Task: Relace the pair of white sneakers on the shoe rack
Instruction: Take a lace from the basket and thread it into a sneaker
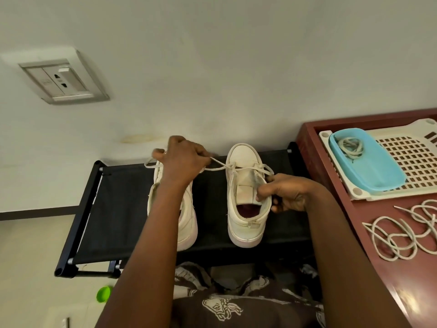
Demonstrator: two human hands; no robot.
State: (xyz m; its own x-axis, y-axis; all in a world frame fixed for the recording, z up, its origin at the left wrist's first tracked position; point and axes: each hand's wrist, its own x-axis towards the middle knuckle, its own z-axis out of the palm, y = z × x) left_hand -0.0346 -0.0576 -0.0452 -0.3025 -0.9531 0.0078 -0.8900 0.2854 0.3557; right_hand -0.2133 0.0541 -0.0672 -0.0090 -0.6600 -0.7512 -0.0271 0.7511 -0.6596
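On rack point(123, 209), left hand point(182, 159) pinches lace point(218, 162), right hand point(286, 194) grips sneaker point(243, 226); hard tug could unthread lace.

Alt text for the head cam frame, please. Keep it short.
Seen from above, a person's left hand holds taut a lace threaded through a white sneaker that the right hand grips by its side, on a black shoe rack beside a second sneaker. On a dark red table alongside lie loose laces and a blue tray holding another coiled lace.
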